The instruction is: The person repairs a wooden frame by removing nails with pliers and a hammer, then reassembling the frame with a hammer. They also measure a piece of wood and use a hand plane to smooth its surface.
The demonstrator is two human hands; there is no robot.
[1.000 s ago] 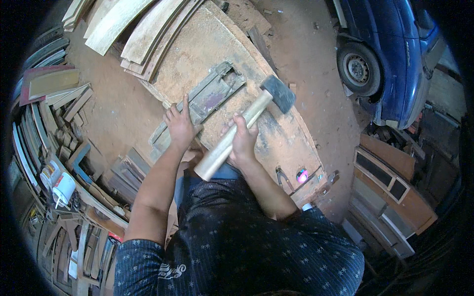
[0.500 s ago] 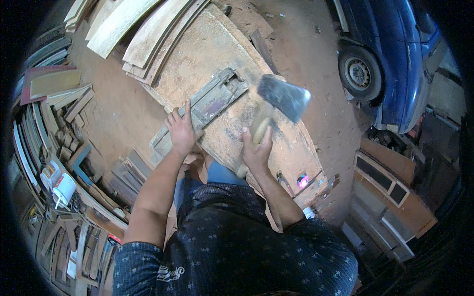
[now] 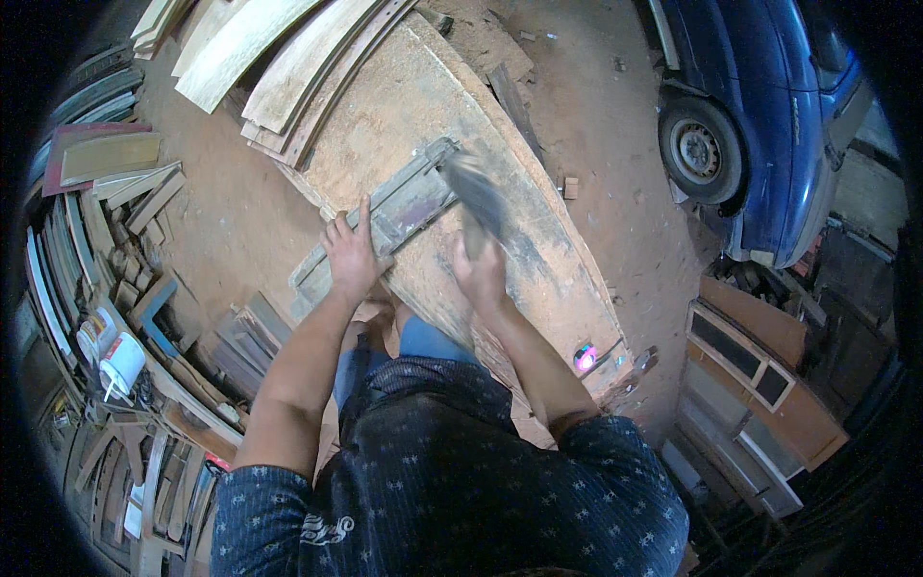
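My left hand (image 3: 352, 256) grips the middle of a long, weathered grey wooden piece (image 3: 411, 204) with raised edges and a faded purplish patch. Its index finger points along the top. The piece lies slantwise across a sawdust-covered wooden bench (image 3: 553, 288). My right hand (image 3: 481, 274) is closed around the wooden handle of a hatchet (image 3: 478, 200), whose broad metal head is blurred by motion. That head is close to the right side of the piece's far end; whether it touches, I cannot tell.
Curved boards (image 3: 308, 72) are stacked on the bench's far left. A small pink-lit object (image 3: 585, 359) sits near its right corner. Wood offcuts (image 3: 144, 207) and a white container (image 3: 122, 363) crowd the left side. A blue vehicle (image 3: 750, 125) stands far right, with a wooden cabinet (image 3: 750, 375) nearer.
The hatchet head has swung left and down toward the far end of the wooden piece. My right hand has moved slightly left with it. My left hand stays in place.
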